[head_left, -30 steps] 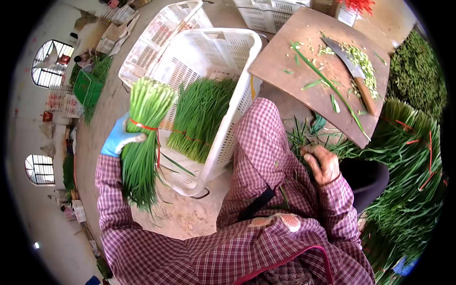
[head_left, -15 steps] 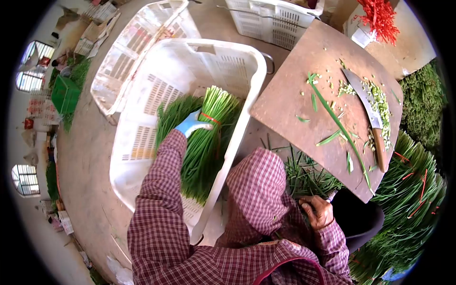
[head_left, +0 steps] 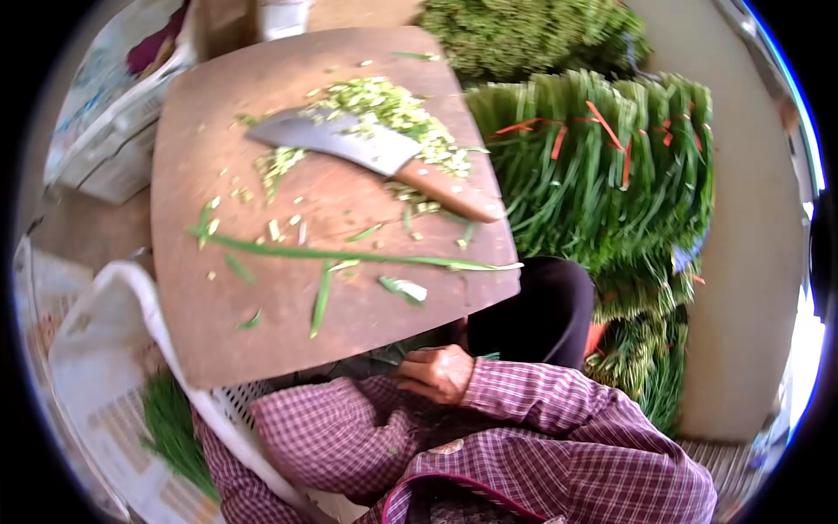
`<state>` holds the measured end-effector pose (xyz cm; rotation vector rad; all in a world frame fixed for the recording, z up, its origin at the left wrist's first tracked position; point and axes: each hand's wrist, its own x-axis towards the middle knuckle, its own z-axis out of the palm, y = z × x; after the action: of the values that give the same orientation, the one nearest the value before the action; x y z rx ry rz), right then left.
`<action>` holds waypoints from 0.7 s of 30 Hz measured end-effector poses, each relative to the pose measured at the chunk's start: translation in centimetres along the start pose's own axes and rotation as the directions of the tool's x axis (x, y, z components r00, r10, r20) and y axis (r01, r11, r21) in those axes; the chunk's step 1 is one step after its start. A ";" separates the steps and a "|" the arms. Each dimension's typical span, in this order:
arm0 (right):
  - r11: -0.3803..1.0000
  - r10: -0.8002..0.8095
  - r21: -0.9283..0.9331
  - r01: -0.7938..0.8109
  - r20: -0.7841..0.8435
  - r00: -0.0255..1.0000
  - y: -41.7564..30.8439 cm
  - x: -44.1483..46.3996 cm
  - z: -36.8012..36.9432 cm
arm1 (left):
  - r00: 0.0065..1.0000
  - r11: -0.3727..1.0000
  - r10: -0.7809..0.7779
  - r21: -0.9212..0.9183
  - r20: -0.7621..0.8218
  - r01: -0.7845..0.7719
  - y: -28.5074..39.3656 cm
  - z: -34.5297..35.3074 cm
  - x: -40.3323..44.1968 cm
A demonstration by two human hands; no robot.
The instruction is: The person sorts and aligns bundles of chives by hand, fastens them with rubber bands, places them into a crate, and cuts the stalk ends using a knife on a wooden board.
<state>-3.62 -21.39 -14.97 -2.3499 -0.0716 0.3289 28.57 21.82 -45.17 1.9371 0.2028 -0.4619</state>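
Note:
My right hand (head_left: 436,374) rests low by my lap, just below the near edge of a brown board (head_left: 201,306). Its fingers are curled, and whatever they may hold is hidden. My left hand is out of sight; only the left sleeve (head_left: 229,476) shows, beside the white crate (head_left: 155,319). Green leaves (head_left: 179,428), like garlic chives, lie in that crate. On the board rests a broad knife (head_left: 353,140) with a wooden handle, touched by neither hand. Chopped pale-green stem pieces (head_left: 380,98) surround the blade, and one long green stalk (head_left: 349,254) lies nearer me.
Bundles of green chives (head_left: 602,175) tied with red bands are stacked right of the board. Another green pile (head_left: 524,39) stands behind them. A pale wall (head_left: 733,218) bounds the right side, and a second white crate (head_left: 113,140) stands at the far left.
The view has swung to the right, bringing the board and stacked bundles to the middle. My left hand, earlier on a banded chive bundle in the crate, has left view. My right hand stays curled.

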 end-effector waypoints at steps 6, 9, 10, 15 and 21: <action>1.000 0.009 0.023 -0.008 -0.052 0.999 -0.1 0.5 1.3 | 0.997 0.991 0.028 0.136 -0.072 -0.018 2.7 0.5 1.5; 0.999 -0.020 0.032 0.024 -0.100 0.995 -0.1 -0.1 -0.1 | 0.992 0.981 0.061 0.190 -0.108 -0.039 4.9 0.6 1.4; 1.000 -0.015 0.024 0.018 -0.121 0.993 -0.1 -1.1 -1.5 | 0.990 0.977 0.071 0.208 -0.121 -0.045 5.9 0.9 0.9; 0.998 -0.038 0.026 0.055 -0.443 0.896 -1.6 -5.9 -8.8 | 0.972 0.955 0.164 0.274 -0.168 -0.114 11.2 1.3 -0.3; 1.000 -0.015 -0.027 -0.010 -0.778 0.628 0.0 -15.4 -13.0 | 0.924 0.896 0.345 0.353 -0.167 -0.270 20.3 3.1 -2.9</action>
<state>-15.18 -32.50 -2.78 -2.3166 0.3469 -0.7322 32.33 11.02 -27.89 2.2968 -0.0449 -0.0602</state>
